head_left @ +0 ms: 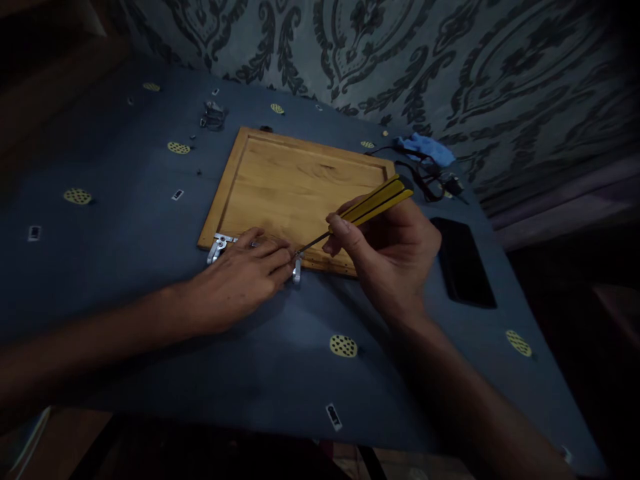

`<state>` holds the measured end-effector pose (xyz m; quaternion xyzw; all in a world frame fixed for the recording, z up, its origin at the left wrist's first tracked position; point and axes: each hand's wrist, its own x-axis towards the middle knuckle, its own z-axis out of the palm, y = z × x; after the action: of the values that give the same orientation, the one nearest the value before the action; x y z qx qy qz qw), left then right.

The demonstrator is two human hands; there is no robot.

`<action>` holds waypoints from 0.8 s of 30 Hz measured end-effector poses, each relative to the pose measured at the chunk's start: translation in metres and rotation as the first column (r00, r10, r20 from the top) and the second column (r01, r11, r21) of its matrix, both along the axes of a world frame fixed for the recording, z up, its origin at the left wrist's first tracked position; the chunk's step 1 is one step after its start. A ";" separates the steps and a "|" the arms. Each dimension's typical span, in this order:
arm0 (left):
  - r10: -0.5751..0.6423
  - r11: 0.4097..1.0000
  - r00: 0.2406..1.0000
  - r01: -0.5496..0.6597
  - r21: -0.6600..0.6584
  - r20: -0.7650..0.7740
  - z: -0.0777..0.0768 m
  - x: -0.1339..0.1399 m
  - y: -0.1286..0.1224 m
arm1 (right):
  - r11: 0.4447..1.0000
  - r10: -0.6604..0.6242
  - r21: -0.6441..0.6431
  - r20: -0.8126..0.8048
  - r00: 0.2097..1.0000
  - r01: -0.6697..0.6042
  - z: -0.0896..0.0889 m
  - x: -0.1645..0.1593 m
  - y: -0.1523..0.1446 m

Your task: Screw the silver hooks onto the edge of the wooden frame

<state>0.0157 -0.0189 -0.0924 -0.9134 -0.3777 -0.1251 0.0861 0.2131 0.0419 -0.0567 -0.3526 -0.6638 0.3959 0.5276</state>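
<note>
A flat wooden panel [300, 187] with a raised border lies on the table. At its near edge, silver metal fittings [220, 245] show on either side of my left hand [245, 270]; whether they are one piece is hidden beneath it. The fingers of that hand bend over the metal and press it against the panel, with the thumb out of sight. My right hand [395, 253] grips a screwdriver [373, 205] by its yellow and black handle. The thin shaft slants down to the left, its tip at the metal piece beside my left fingertips.
A black phone [464, 262] lies right of the panel. Behind it are a dark cable [425, 175] and a crumpled blue cloth or bag [427, 148]. Small metal parts [213, 115] lie at the back left. A patterned wall [350, 47] borders the table's far side.
</note>
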 end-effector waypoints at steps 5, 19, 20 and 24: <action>0.010 1.000 1.000 -0.009 -0.030 0.012 0.000 0.001 -0.001 | 0.996 0.083 0.016 0.090 0.992 -0.084 0.003 0.005 -0.001; 0.002 1.000 1.000 -0.001 -0.026 0.022 0.000 0.002 -0.001 | 0.992 0.122 -0.020 0.094 0.988 -0.121 0.002 0.000 0.000; -0.001 0.999 1.000 0.002 -0.037 0.022 -0.001 0.002 -0.001 | 0.991 0.134 -0.025 0.094 0.986 -0.133 0.002 0.001 0.000; 0.004 0.999 1.000 -0.003 -0.045 0.020 -0.001 0.001 -0.001 | 0.979 0.205 -0.039 0.101 0.974 -0.202 0.007 0.004 0.001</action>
<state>0.0170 -0.0195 -0.0937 -0.9131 -0.3830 -0.1254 0.0619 0.2173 0.0424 -0.0495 -0.3106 -0.7174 0.4381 0.4438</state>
